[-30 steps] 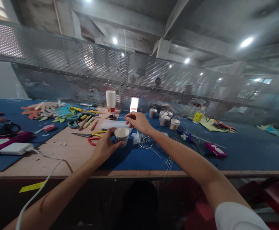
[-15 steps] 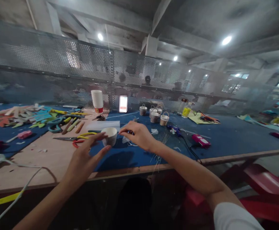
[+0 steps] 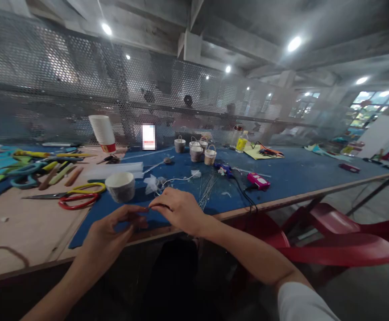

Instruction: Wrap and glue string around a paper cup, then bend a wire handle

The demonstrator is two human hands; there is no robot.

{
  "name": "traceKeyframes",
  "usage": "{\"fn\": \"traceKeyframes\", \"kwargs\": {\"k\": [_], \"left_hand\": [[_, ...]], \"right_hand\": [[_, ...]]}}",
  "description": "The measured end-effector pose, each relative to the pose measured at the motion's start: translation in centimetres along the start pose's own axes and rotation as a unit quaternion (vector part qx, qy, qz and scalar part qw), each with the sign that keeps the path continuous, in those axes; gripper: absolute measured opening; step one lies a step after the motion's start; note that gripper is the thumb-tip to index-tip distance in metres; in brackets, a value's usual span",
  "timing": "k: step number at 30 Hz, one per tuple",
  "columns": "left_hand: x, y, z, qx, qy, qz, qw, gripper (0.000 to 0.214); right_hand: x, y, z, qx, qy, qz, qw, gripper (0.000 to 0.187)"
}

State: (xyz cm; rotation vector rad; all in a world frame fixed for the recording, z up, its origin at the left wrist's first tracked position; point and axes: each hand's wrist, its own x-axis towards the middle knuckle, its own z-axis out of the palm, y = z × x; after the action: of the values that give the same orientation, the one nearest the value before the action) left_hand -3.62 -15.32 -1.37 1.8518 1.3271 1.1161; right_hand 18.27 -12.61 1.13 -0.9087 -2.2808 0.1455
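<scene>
Low over the table's front edge, my left hand [image 3: 110, 234] and my right hand [image 3: 179, 209] meet at the fingertips. Thumb and fingers of my right hand are pinched together. My left index fingertip touches the same spot, its fingers closing in a loose pinch. Whatever lies between them is too small to make out. Just beyond my left hand a paper cup with a grey patterned outside [image 3: 121, 188] stands upright, touched by neither hand. Scissors with red and yellow handles [image 3: 77, 196] lie left of it. Crumpled clear plastic [image 3: 154, 183] is behind my right hand.
Small handled baskets [image 3: 196, 154] stand farther back. Thin wires [image 3: 208, 191], a blue glue gun [image 3: 224, 169] and a pink device [image 3: 258, 181] lie to the right. Stacked white cups [image 3: 101, 131] stand at the back left. Red chairs [image 3: 341, 245] are beyond the table edge at right.
My left hand has come away from the paper cup, which now stands on the table. Both hands are together nearer the front edge. The view has turned to the right.
</scene>
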Motion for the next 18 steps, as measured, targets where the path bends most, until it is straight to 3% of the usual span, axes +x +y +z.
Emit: {"fn": "traceKeyframes", "kwargs": {"k": [11, 18], "left_hand": [[1.5, 1.1, 2.7, -0.026, -0.015, 0.008, 1.0, 0.027], [2.7, 0.8, 1.9, -0.127, -0.067, -0.027, 0.989, 0.027]], "right_hand": [[-0.5, 2.1, 0.8, -0.011, 0.055, 0.018, 0.998, 0.023], [0.6, 3.3, 0.7, 0.08, 0.004, -0.004, 0.997, 0.018]]}}
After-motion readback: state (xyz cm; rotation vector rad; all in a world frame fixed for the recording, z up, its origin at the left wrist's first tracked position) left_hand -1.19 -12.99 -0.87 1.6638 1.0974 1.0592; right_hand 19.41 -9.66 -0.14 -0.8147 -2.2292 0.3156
